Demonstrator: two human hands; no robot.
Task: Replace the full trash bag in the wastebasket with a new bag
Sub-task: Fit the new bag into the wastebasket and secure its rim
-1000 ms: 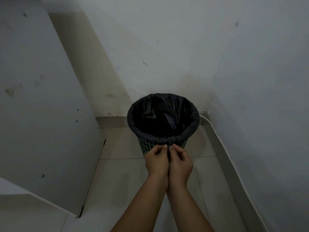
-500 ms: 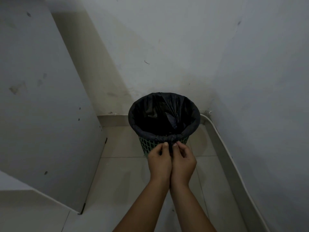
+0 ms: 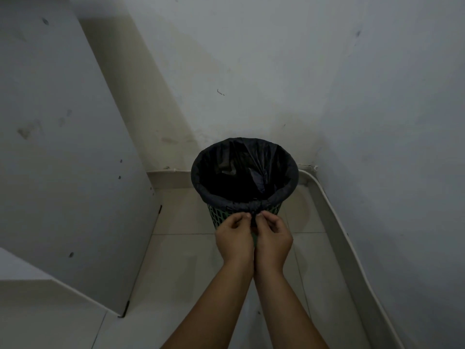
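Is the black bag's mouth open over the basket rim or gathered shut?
Open: the black bag is folded over the green wastebasket rim; both hands pinch slack at the near edge.

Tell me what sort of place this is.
Probably an indoor room corner, perhaps in a home. Pale floor tiles meet scuffed white walls, and a green mesh wastebasket lined with a black bag stands there, both hands at its rim.

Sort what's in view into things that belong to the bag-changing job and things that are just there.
Part of the job:
- green mesh wastebasket
- black trash bag folded over its rim
- left hand and right hand, both pinching the bag's gathered edge at the near rim

Just there:
- white cable along the right wall's base
- tiled floor
- white panel on the left
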